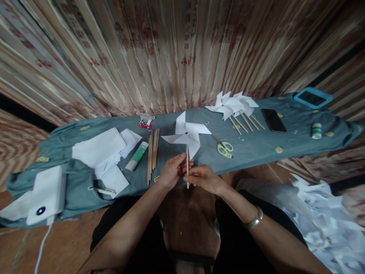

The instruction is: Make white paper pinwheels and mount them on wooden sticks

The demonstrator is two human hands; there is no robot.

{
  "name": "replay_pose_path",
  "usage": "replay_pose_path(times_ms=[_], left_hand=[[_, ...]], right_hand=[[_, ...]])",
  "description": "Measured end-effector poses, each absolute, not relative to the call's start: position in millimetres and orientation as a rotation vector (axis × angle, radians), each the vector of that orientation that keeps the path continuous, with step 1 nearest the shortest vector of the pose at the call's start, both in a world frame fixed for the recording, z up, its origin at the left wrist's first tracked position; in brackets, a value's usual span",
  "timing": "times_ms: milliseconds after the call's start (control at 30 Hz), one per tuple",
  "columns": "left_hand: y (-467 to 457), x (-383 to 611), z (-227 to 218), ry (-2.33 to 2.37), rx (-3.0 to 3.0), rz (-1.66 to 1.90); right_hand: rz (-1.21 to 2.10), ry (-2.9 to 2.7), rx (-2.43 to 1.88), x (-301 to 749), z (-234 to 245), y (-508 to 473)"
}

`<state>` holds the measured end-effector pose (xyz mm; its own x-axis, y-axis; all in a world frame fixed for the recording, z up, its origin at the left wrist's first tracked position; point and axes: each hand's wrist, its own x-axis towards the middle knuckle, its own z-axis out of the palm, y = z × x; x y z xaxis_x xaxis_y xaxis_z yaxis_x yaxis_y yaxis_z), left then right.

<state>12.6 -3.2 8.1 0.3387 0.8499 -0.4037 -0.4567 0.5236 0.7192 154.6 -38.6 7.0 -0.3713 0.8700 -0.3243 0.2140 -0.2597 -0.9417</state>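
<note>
I hold a white paper pinwheel (186,135) upright on a thin wooden stick (187,167) over the near edge of the table. My left hand (172,170) pinches the stick from the left. My right hand (203,178) grips it from the right, slightly lower. A metal pin shows at the pinwheel's centre. Several loose wooden sticks (152,154) lie just left of my hands, beside a green and white glue tube (137,156). Yellow-handled scissors (224,147) lie to the right.
A blue-grey cloth (256,152) covers the low table. White paper sheets (99,148), a white power bank (47,192) and a box of pins (145,123) are on the left. Finished pinwheels (232,104), a black phone (273,120), a tape roll (316,130) and a blue-framed tablet (313,97) are right. Paper scraps (322,220) pile on the floor.
</note>
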Motion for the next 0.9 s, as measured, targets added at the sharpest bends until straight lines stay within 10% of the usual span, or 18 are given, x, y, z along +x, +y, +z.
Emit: replay_pose_path(times_ms=[500, 900], left_hand=[[-1.6, 15.3, 4.4, 0.929, 0.553, 0.831], [3.4, 29.4, -6.0, 0.928, 0.568, 0.785]], right_hand=[[1.035, -0.972, -1.438, 229.2, 30.7, -6.9], [1.419, -0.633, -1.269, 216.3, 24.4, 7.0]])
